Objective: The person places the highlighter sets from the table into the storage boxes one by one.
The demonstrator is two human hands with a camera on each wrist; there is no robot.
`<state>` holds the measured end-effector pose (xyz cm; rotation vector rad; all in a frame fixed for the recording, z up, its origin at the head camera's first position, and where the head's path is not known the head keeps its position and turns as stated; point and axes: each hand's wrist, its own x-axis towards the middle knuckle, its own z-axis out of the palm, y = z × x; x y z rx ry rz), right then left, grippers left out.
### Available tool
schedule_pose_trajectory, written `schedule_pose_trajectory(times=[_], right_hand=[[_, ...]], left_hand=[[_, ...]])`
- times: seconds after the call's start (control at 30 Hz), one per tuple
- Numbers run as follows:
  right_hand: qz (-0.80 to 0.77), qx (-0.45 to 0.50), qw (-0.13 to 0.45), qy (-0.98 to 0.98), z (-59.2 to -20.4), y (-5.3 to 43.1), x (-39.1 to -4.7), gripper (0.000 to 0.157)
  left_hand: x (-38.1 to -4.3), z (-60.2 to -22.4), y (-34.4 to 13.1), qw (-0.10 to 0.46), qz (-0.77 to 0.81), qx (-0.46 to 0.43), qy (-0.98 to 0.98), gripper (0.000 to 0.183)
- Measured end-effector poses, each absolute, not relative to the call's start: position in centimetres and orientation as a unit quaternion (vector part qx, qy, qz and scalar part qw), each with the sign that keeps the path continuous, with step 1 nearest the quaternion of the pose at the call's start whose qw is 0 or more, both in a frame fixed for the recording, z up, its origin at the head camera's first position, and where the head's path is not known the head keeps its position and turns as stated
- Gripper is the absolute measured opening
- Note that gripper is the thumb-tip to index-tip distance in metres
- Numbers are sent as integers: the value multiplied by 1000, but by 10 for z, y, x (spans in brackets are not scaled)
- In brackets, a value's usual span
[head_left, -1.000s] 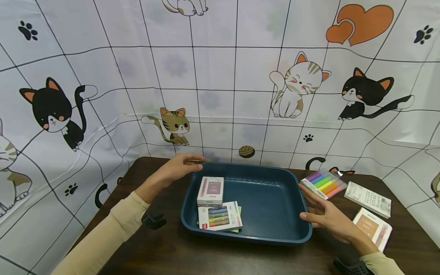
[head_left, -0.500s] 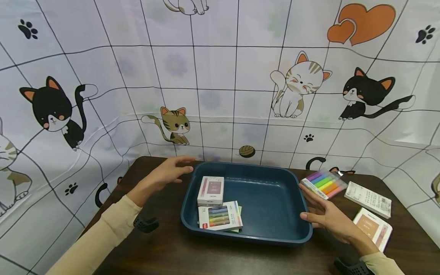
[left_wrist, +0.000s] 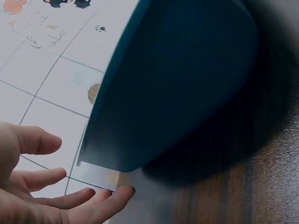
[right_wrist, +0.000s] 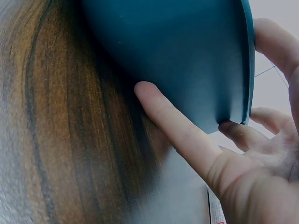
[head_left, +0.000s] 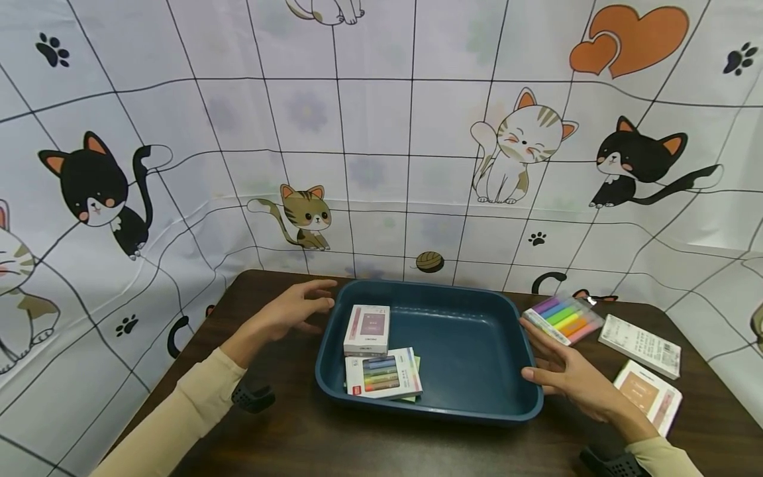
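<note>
A dark blue plastic tray stands on the table, its left end holding several small boxes. My right hand grips its right rim; in the right wrist view the thumb reaches over the rim while the other fingers lie along the outer wall. Beside the back left corner, my left hand is held with fingers spread and nothing in it, apart from the tray wall in the left wrist view. Inside the tray are a white and pink box and, in front of it, a white box picturing coloured sticks, with a green edge showing beneath.
To the tray's right lie a clear pack of coloured highlighters, a white box with printed text and a white and orange box, partly behind the right wrist. A cat-patterned cloth hangs behind the brown table.
My left hand has let go of the tray's back left corner and drawn away to the left. The right hand and the tray hold their places.
</note>
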<state>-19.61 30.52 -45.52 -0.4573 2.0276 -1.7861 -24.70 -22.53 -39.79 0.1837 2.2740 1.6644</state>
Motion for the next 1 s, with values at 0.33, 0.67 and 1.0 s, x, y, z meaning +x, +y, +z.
schedule_pose_trajectory(times=[0.33,0.67,1.0], right_hand=[[-640,-166,197,724,-455,306,-197,83],[-637,-167,199,725,-455,306,-196,83],[-638,-165,200,725,-456,305,-198,83]], left_hand=[[-246,-410,-223,225,638,38,735,55],[-241,-417,-219,273,677,16,684,59],[-240,-424,-220,287,685,26,669,60]])
